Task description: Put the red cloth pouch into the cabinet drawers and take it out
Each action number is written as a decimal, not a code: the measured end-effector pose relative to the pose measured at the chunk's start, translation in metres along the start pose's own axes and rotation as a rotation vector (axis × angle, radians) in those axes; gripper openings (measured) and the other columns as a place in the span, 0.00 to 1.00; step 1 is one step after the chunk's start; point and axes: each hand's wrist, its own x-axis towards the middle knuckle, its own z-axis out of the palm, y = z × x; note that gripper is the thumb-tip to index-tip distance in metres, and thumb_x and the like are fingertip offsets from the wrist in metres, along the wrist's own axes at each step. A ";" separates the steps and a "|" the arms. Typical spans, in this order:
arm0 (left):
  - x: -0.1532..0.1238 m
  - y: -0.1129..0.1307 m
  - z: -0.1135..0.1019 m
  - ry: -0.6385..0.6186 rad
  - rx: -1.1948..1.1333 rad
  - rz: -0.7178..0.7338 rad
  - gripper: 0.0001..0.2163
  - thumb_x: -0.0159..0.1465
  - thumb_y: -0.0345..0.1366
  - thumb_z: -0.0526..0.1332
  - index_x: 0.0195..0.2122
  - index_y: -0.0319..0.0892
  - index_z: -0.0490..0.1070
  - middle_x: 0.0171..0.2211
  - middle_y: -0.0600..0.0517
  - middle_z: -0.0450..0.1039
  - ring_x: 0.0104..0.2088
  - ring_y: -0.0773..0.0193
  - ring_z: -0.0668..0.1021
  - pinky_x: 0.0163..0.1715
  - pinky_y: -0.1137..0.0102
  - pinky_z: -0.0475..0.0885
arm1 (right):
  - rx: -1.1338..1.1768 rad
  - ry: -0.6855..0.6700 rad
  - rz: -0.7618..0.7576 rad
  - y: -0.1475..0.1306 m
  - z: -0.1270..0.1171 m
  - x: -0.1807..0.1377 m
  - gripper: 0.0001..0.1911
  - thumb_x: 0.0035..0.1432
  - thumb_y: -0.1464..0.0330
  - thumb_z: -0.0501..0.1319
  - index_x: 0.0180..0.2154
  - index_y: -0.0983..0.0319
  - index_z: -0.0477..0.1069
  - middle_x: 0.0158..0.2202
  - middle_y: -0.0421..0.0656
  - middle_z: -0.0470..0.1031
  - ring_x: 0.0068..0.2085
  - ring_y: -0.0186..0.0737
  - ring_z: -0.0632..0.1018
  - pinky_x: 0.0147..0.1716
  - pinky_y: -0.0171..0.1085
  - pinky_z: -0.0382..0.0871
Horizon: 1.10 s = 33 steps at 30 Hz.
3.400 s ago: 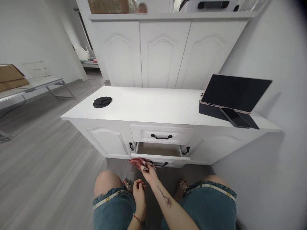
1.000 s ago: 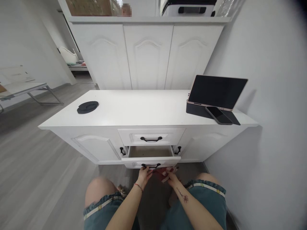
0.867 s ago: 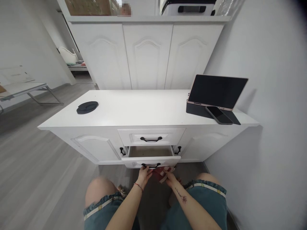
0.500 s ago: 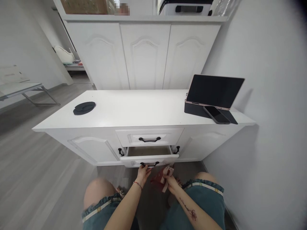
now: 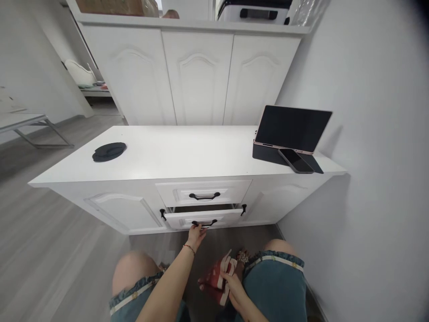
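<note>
My left hand (image 5: 196, 236) has its fingers curled at the black handle (image 5: 205, 223) of the lower drawer (image 5: 181, 222). That drawer stands a little way out, with a narrow dark gap above its front. Down between my knees, my right hand (image 5: 233, 286) grips a red, soft-looking item with pale bands (image 5: 214, 276); what kind of thing it is I cannot make out. The upper drawer (image 5: 167, 195), just above, is closed.
On the white countertop (image 5: 187, 152) lies a flat black round object (image 5: 109, 152) at left. A tablet (image 5: 293, 129) stands propped at right, a phone (image 5: 296, 161) before it. Black door handles (image 5: 244, 209) flank the drawers. A wall (image 5: 375, 201) bounds the right side.
The lower drawer has slid further in, my left hand moving with its handle. My right hand has drawn the red item down and nearer to me. The view has shifted slightly.
</note>
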 end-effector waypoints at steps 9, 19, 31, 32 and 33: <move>0.012 0.010 0.008 0.008 0.008 0.005 0.08 0.59 0.26 0.59 0.30 0.44 0.60 0.35 0.50 0.72 0.32 0.60 0.80 0.34 0.65 0.72 | -0.020 0.040 -0.038 0.007 -0.005 0.007 0.20 0.33 0.65 0.70 0.34 0.63 0.74 0.30 0.45 0.81 0.35 0.48 0.81 0.42 0.43 0.73; 0.022 0.021 0.019 0.004 0.017 -0.009 0.10 0.59 0.26 0.60 0.30 0.45 0.59 0.34 0.54 0.71 0.36 0.62 0.80 0.39 0.65 0.72 | -0.026 0.117 -0.037 0.009 -0.006 0.007 0.18 0.33 0.66 0.69 0.32 0.61 0.72 0.29 0.44 0.80 0.37 0.49 0.81 0.43 0.43 0.75; 0.025 0.028 0.028 0.010 0.038 -0.008 0.08 0.62 0.27 0.57 0.30 0.47 0.59 0.30 0.56 0.67 0.31 0.65 0.79 0.38 0.68 0.72 | -0.001 0.119 -0.032 0.007 -0.004 0.006 0.24 0.31 0.66 0.69 0.37 0.59 0.71 0.36 0.44 0.81 0.47 0.53 0.79 0.45 0.47 0.75; 0.024 0.028 0.028 0.011 0.045 -0.005 0.08 0.62 0.28 0.57 0.31 0.47 0.59 0.29 0.57 0.67 0.30 0.66 0.78 0.37 0.68 0.72 | -0.005 0.118 -0.032 0.007 -0.004 0.006 0.25 0.31 0.66 0.69 0.37 0.59 0.71 0.35 0.44 0.81 0.46 0.54 0.79 0.44 0.48 0.75; 0.024 0.029 0.028 0.012 0.052 -0.001 0.07 0.63 0.28 0.56 0.31 0.47 0.59 0.29 0.57 0.66 0.30 0.66 0.78 0.37 0.68 0.72 | -0.009 0.116 -0.033 0.007 -0.003 0.006 0.25 0.30 0.66 0.69 0.37 0.59 0.71 0.35 0.44 0.81 0.46 0.54 0.79 0.44 0.48 0.76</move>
